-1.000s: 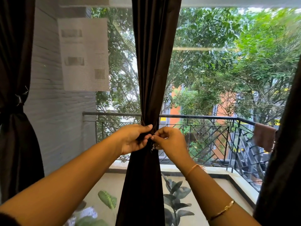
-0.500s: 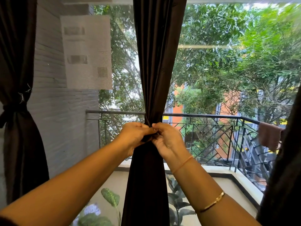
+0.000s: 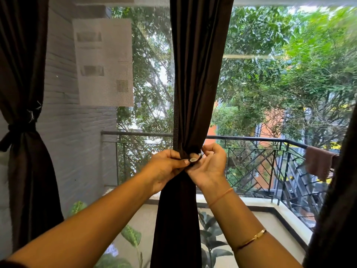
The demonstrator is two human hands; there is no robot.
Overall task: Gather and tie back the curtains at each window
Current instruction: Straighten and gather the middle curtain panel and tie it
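Gripping the gathered waist of the middle curtain (image 3: 195, 78), both hands meet in front of the window. The left hand (image 3: 166, 168) comes in from the curtain's left side, its fingers curled round the bunched dark brown fabric and its thumb lying along the front. The right hand (image 3: 210, 165) is turned palm up on the curtain's right side, fingers curled inward and pinching the tie-back strip (image 3: 194, 158), whose pale end shows between the two hands (whether the strip is already fastened cannot be told). Above the hands the fabric hangs in narrow folds; below them it falls straight out of view.

Left of the middle curtain hangs another dark curtain (image 3: 23, 180), already cinched with a knotted tie (image 3: 19, 130). A third dark curtain (image 3: 338, 200) fills the edge to the right. Between the left and middle curtains a printed paper sheet (image 3: 104, 60) is fixed to the window mesh, its text blurred.

Behind the middle curtain a black balcony railing (image 3: 251, 139) runs across, with a brown cloth (image 3: 318, 163) draped over it far to the right. Leafy potted plants (image 3: 210, 235) stand at either side of the curtain's lower part. The right forearm wears an orange thread (image 3: 220, 196) and a gold bangle (image 3: 251, 238).
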